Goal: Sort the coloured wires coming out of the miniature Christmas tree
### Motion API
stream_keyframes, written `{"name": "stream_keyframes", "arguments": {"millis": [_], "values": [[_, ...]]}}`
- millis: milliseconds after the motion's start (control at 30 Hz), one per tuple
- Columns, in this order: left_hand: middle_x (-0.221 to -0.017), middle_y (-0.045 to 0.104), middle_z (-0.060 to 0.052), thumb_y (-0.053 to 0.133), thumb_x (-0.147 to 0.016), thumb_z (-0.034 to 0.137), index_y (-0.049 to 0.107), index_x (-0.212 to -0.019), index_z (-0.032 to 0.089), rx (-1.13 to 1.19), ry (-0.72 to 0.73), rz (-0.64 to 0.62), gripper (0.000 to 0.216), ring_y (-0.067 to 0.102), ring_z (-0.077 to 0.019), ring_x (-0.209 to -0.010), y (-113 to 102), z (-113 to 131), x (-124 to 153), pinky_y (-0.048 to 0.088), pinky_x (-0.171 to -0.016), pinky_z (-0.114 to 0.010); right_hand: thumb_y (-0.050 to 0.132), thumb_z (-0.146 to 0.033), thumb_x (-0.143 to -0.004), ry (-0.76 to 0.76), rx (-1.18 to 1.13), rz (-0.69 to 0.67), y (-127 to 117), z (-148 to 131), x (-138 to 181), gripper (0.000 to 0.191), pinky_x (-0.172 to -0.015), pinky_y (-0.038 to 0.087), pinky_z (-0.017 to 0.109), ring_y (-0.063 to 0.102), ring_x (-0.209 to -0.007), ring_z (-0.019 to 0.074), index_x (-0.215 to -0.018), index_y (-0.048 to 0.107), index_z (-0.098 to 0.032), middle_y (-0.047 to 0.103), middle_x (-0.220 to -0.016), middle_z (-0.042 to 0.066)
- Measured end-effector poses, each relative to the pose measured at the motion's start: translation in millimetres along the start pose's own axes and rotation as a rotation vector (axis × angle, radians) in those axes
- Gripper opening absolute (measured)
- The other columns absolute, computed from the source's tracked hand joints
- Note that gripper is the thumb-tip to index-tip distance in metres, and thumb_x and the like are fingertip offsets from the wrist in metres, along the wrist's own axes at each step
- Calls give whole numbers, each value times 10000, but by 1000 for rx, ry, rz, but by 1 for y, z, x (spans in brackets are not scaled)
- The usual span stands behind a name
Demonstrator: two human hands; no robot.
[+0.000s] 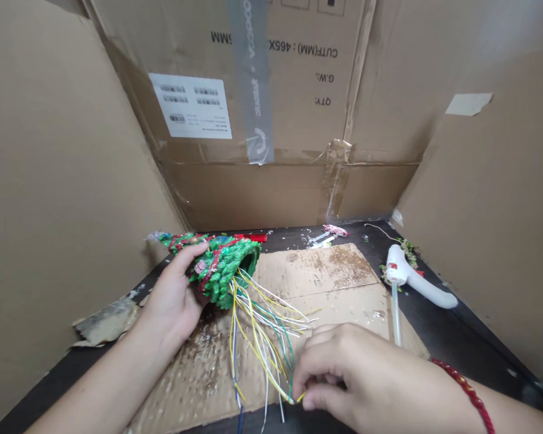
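My left hand (174,301) grips a small green glittery cone-shaped tree (217,265) lying on its side, its open base turned to the right. A bundle of thin yellow, white, green and blue wires (257,334) spills out of that base across a cardboard sheet (326,277). My right hand (344,374) is closed, with its fingertips pinching the ends of the yellow wires near the front edge of the sheet. A red bead bracelet sits on my right wrist.
A white glue gun (411,280) with a clear glue stick lies at the right on the dark table (457,328). Cardboard walls (276,120) enclose the left, back and right. Small scraps (328,236) and a red item lie at the back. Torn cardboard (106,322) lies at the left.
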State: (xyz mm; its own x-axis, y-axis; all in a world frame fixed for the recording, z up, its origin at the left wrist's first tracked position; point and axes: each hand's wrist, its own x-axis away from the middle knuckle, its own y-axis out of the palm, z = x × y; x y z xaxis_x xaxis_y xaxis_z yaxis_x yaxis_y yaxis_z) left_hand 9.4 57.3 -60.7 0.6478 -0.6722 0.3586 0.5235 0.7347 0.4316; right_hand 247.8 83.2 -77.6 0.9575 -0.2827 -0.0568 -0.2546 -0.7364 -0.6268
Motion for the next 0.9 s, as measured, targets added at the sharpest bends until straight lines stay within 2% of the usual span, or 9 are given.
{"name": "stream_keyframes", "arguments": {"millis": [133, 300, 367, 467, 567, 700, 800, 900], "values": [[-779, 576, -23, 486, -771, 57, 630, -924, 148, 4, 6, -18, 229, 517, -78, -592, -2, -1, -2, 459, -622, -150, 592, -63, -782, -122, 15, -82, -7, -5, -1, 113, -768, 367, 80, 531, -785, 44, -862, 651, -117, 619, -814, -13], [-757, 571, -27, 473, -753, 39, 631, -936, 141, 12, 8, -27, 261, 527, -85, -601, -4, -1, -3, 461, -634, -156, 612, -140, -808, -186, 32, -131, -11, -8, 0, 99, -783, 364, 95, 532, -805, 55, -899, 631, -104, 620, -865, 5], [-770, 576, -25, 478, -748, 38, 631, -932, 146, 15, 12, -27, 263, 530, -85, -608, -3, -1, -2, 462, -633, -153, 606, -125, -790, -122, -17, -121, -9, -6, 1, 88, -734, 373, 95, 524, -746, 45, -876, 627, -125, 611, -815, -16], [-791, 585, -23, 498, -741, 40, 631, -932, 149, 19, 8, -16, 257, 536, -83, -614, -2, 0, -1, 469, -639, -151, 557, -173, -801, 117, -159, -123, -3, -2, 4, 99, -556, 363, 93, 478, -597, 34, -874, 624, -164, 566, -686, -46], [-816, 591, -26, 558, -753, 91, 630, -940, 141, 22, -4, -1, 207, 544, -82, -622, -1, 0, -1, 477, -659, -157, 519, -264, -835, 309, -305, -169, 0, 2, 5, 162, -511, 363, 113, 485, -585, 51, -920, 622, -173, 582, -686, -31], [-812, 593, -39, 599, -725, 114, 634, -995, 124, 27, -13, -16, 272, 553, -85, -632, -2, 0, -4, 478, -680, -158, 512, -328, -857, 374, -385, -231, -3, 4, 3, 216, -530, 355, 134, 452, -573, 52, -943, 646, -182, 611, -711, -14], [-835, 599, -45, 590, -698, 81, 627, -1025, 124, 34, -19, -32, 332, 562, -94, -653, -1, 0, -4, 482, -688, -163, 475, -393, -886, 417, -440, -259, -6, 4, 2, 302, -462, 303, 135, 390, -512, 45, -921, 658, -155, 577, -669, -5], [-878, 605, -40, 573, -714, 56, 622, -1015, 134, 37, -27, -36, 315, 569, -94, -665, -1, 1, -2, 482, -681, -159, 475, -373, -893, 436, -523, -291, -6, 5, -1, 307, -422, 275, 128, 384, -472, 33, -918, 649, -121, 547, -647, -4]]}}
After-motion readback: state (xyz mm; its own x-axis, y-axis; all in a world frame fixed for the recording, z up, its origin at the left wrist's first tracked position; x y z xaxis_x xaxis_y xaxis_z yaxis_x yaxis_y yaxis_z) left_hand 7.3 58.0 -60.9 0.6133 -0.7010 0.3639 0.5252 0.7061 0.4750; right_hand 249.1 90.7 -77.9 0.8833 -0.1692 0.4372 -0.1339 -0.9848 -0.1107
